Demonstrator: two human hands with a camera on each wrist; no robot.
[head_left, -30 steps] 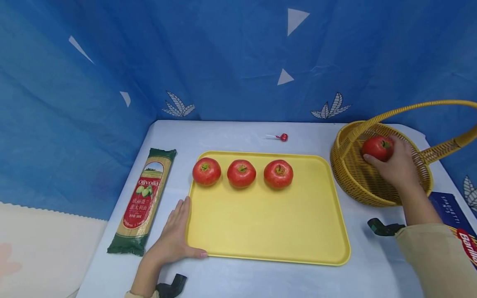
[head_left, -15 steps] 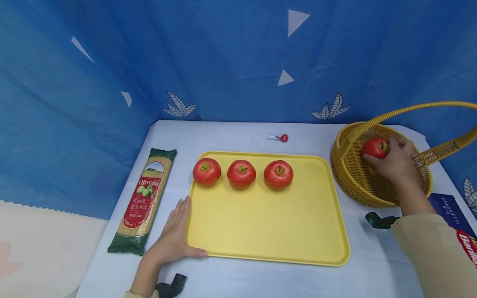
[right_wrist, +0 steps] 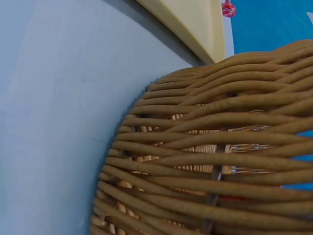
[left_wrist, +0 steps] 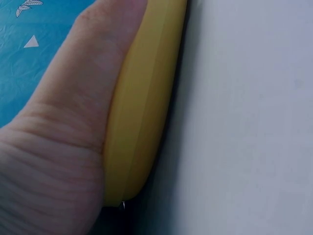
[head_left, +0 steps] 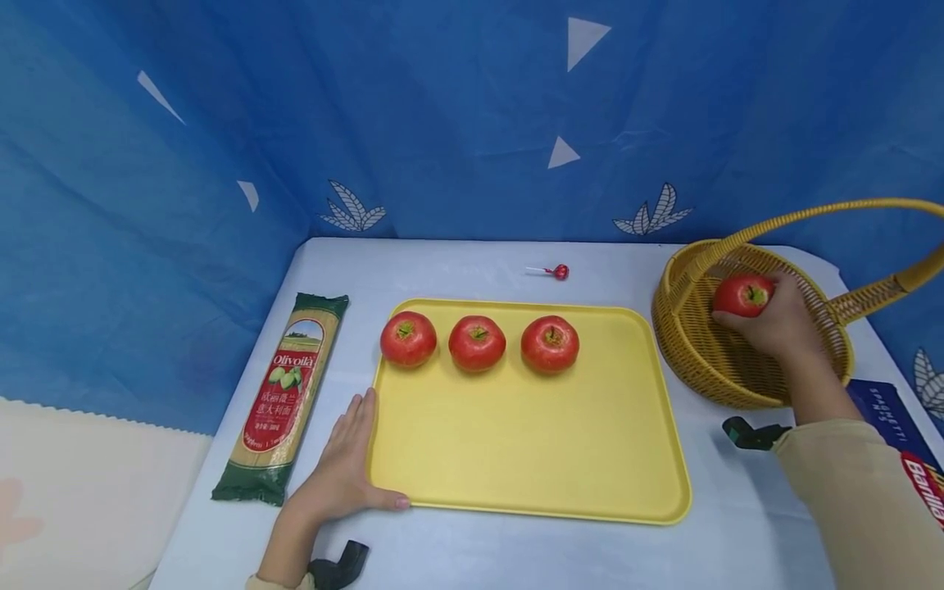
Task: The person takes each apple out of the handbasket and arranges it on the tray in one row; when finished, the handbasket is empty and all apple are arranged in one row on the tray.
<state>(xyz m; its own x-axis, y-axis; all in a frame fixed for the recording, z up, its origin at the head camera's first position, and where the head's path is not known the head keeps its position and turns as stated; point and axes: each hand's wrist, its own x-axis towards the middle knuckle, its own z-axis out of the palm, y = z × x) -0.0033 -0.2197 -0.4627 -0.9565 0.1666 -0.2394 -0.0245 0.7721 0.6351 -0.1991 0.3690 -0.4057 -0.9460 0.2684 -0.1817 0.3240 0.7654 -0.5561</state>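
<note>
My right hand (head_left: 791, 326) reaches into the yellow wicker basket (head_left: 682, 348) at the right. Its thumb and fingers grip a red apple (head_left: 740, 293) with a short green stem. The woven basket wall fills most of the right wrist view, so the fingers are hidden there. My left hand (head_left: 341, 467) rests at the near left corner of a yellow tray (head_left: 531, 442), fingers straight along its left side and thumb along the front edge. In the left wrist view the thumb (left_wrist: 93, 63) lies against the tray's outer side. Along the tray's back sit three red apples (head_left: 478, 344).
A spaghetti packet (head_left: 283, 393) lies left of the tray. Behind the tray is a red lollipop (head_left: 560, 272). A blue spaghetti box (head_left: 881, 414) lies partly under the right forearm. The basket handle (head_left: 833, 211) arches over its opening. A blue curtain (head_left: 457, 123) hangs behind.
The right hand and its apple have shifted slightly left inside the basket, and the apple has tilted a little. The left hand, tray and other apples stay where they were.
</note>
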